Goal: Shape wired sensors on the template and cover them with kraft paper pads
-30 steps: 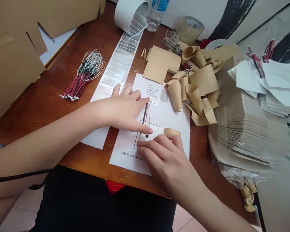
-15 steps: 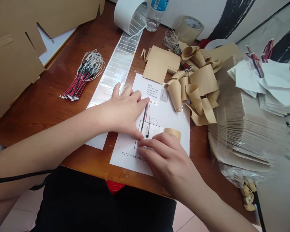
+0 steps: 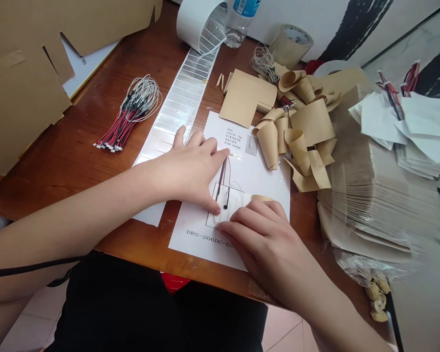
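Note:
A printed paper sheet (image 3: pixel 190 230) lies on the table, with a rectangle outline and the text "DRS-206DC" on it. Across it runs a wire harness (image 3: pixel 226 193) with red and black leads, a small black tip and a thin white wire curving inside the outline. My left hand (image 3: pixel 192 166) is spread over the sheet, its fingertips pressing near the upper end of the leads and its thumb on the wire at the left of the outline. Fingers bent and together, my right hand (image 3: pixel 266 232) pinches the white wire low in the outline. Behind it, a curled brown paper piece (image 3: pixel 262 198) is partly hidden.
A bundle of wire harnesses (image 3: pixel 130 115) lies left of a silvery label strip (image 3: pixel 179 100) unrolling from its roll (image 3: pixel 196 24). Brown paper squares (image 3: pixel 242 100) and curled brown papers (image 3: pixel 300 146) sit behind. Stacked cards in plastic (image 3: pixel 374 195) fill the right; a cardboard box (image 3: pixel 22 88) stands left.
My right hand has shifted slightly right and down, away from my left thumb, uncovering more of the outline and text. My left hand stays in place on the sheet.

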`<state>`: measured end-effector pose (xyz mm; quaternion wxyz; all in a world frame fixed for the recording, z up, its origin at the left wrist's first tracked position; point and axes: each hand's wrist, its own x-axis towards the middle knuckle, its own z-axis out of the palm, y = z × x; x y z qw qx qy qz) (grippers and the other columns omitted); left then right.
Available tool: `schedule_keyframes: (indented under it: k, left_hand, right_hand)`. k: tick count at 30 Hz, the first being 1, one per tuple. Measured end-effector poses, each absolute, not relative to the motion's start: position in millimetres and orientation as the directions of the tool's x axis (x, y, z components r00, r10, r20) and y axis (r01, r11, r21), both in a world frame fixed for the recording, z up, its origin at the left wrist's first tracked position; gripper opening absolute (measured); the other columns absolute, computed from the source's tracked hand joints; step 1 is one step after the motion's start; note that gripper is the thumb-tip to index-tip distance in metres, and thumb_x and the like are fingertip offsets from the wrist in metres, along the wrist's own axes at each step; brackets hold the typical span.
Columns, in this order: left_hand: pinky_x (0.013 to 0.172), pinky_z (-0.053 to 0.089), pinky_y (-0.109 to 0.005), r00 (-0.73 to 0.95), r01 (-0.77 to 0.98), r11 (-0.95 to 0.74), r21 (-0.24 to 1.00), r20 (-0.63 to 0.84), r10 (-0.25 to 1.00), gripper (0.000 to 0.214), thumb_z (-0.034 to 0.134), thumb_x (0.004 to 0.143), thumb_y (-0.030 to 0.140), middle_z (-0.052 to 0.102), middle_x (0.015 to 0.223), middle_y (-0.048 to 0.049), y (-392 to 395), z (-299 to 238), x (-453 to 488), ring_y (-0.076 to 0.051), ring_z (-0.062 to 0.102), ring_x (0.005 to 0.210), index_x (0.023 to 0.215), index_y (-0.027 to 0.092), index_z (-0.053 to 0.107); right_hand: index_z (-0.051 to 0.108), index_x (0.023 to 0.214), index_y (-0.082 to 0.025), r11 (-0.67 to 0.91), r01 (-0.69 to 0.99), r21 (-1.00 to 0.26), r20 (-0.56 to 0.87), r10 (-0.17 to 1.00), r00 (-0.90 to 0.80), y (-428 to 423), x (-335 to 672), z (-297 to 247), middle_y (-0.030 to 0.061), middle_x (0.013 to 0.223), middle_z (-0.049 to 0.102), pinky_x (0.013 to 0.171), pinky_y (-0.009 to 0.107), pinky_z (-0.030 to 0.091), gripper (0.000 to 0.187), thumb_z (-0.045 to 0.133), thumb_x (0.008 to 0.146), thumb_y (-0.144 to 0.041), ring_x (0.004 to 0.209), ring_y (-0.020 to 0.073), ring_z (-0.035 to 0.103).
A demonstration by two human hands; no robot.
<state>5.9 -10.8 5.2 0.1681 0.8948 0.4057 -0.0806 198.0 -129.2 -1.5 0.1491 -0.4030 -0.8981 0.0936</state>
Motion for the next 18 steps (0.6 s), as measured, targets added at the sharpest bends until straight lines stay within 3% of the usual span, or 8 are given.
schedule_keyframes:
  k: [9,18]
  left_hand:
    - [0.123,0.006,-0.069,0.655,0.755,-0.613,0.231,-0.289,0.698,0.113,0.069,0.068,0.075,0.050,0.149,-0.0191,-11.4,8.5,6.4,-0.046,0.034,0.142,0.160,0.019,0.037]
    - [0.123,0.004,-0.069,0.665,0.746,-0.614,0.259,-0.253,0.702,0.110,0.070,0.068,0.073,0.051,0.150,-0.0196,-11.3,4.7,5.1,-0.048,0.034,0.142,0.159,0.018,0.039]
  right_hand:
    - [0.072,0.093,-0.016,0.682,0.693,-0.233,0.223,0.731,-0.645,-128.4,190.0,-5.2,0.0027,0.074,0.059,0.081,0.037,0.037,0.024,0.052,0.102,-0.007,0.075,0.0184,0.042]
    - [0.068,0.100,-0.017,0.687,0.665,-0.294,0.232,0.726,-0.647,-130.3,192.4,-5.3,0.0054,0.097,0.076,0.080,0.038,0.037,0.018,0.052,0.105,-0.010,0.082,0.0180,0.048]
